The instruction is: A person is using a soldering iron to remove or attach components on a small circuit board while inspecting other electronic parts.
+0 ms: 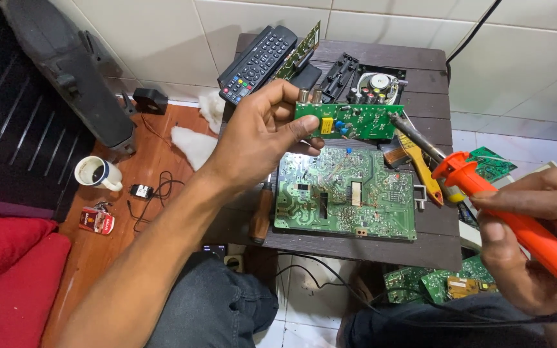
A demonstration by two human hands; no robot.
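Steadying the small green circuit board pinched in left hand fingers, right hand gripping the orange-handled soldering iron, keeping its tip exactly on the joint at upper centre.

Glossy orange plastic soldering iron with dull metal shaft; matt green circuit board at 12 o'clock; dark, rough wooden table; glossy white wall tiles.
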